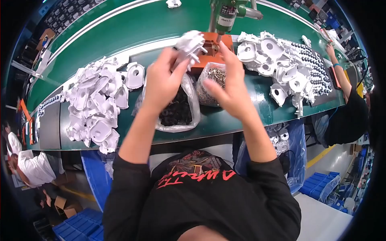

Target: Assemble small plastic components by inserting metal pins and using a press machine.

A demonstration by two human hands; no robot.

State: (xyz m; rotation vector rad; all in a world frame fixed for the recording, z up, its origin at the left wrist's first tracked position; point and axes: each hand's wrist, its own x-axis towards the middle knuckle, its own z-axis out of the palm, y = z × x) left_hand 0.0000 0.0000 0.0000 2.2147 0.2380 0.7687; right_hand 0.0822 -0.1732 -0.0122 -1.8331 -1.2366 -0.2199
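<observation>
My left hand (165, 78) is closed on a white plastic housing (190, 45), raised in front of the orange fixture (221, 44) and blurred by motion. My right hand (232, 86) holds nothing that I can see. Its fingers are apart, the index fingertip near the tip of the green press tool (226, 18), the thumb over a clear bag of small metal screws (216, 76). Below my left hand stands an open clear bag of black parts (177, 110). A heap of white plastic housings (98, 96) lies to the left, and another heap of white housings (277, 60) to the right.
All this stands on a green workbench (161, 138). Rows of small dark-tipped parts (311, 60) lie at the right, near a co-worker's arm (339, 72). Blue-lined bins (295, 156) stand under the front edge. Another person in white (36, 166) is at the far left.
</observation>
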